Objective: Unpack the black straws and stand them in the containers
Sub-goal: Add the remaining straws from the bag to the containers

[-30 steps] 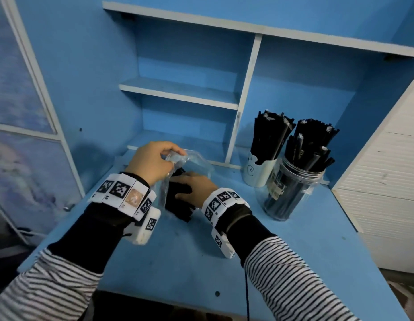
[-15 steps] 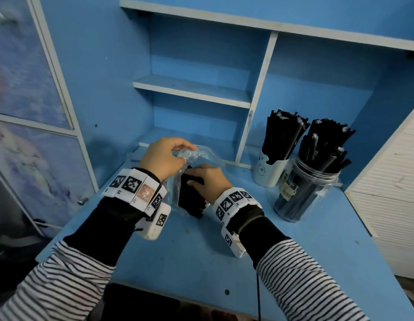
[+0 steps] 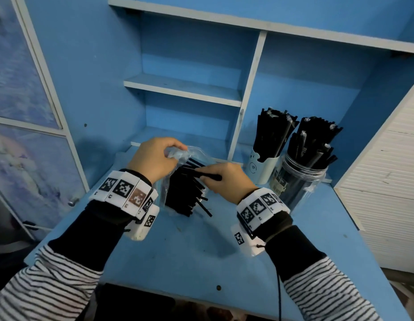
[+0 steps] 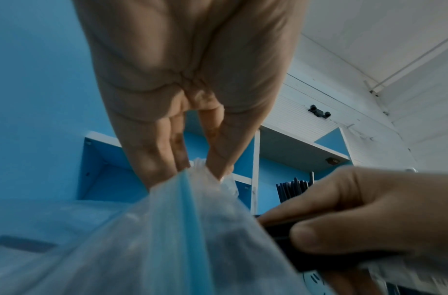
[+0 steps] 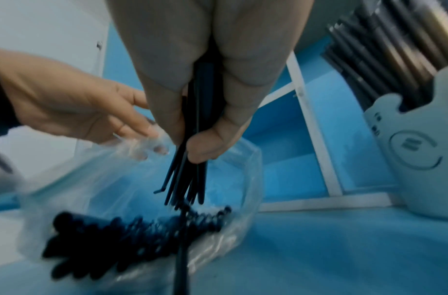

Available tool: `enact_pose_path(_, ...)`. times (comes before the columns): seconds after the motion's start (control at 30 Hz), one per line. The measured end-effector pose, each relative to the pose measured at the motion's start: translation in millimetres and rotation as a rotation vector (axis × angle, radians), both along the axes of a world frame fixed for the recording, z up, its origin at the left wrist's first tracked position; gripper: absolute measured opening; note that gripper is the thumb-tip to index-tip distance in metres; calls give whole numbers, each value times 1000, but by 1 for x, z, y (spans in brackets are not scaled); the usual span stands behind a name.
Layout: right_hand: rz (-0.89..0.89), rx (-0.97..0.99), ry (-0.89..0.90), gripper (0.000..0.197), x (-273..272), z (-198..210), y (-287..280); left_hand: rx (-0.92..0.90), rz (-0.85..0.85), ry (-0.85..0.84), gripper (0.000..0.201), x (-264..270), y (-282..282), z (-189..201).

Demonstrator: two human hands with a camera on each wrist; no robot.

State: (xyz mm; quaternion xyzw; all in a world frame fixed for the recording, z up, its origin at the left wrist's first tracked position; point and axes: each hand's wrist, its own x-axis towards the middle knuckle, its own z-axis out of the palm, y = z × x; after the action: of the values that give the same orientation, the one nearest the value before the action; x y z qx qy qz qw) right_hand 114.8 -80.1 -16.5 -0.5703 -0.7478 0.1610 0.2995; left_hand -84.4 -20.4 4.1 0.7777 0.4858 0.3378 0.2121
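Blue desk (image 3: 178,256) under blue shelves (image 3: 185,89), white cabinet (image 3: 386,181) beside

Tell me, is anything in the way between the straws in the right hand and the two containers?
Nothing visible on the desk between them. The right hand grips a bunch of straws; the white cup and clear jar are already crowded with straws.
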Motion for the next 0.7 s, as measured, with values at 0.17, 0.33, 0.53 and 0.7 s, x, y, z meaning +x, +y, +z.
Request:
enact_pose_path(0.17,10,-133,-58,27,26,34,-29,137,-185,-10,47,30,-29,13)
enact_pose_path(0.33,25,-211,-110,26,45,56,-48,41,-347,295,66,61,-44,3)
enact_pose_path(0.53,19,-250,-58,26,61,75,-68,64,-360,224,27,95,-38,-13)
enact_pose_path(0.7,-126,-151,-25,62,69,69,-77,1,-373,153,26,100,-36,-22)
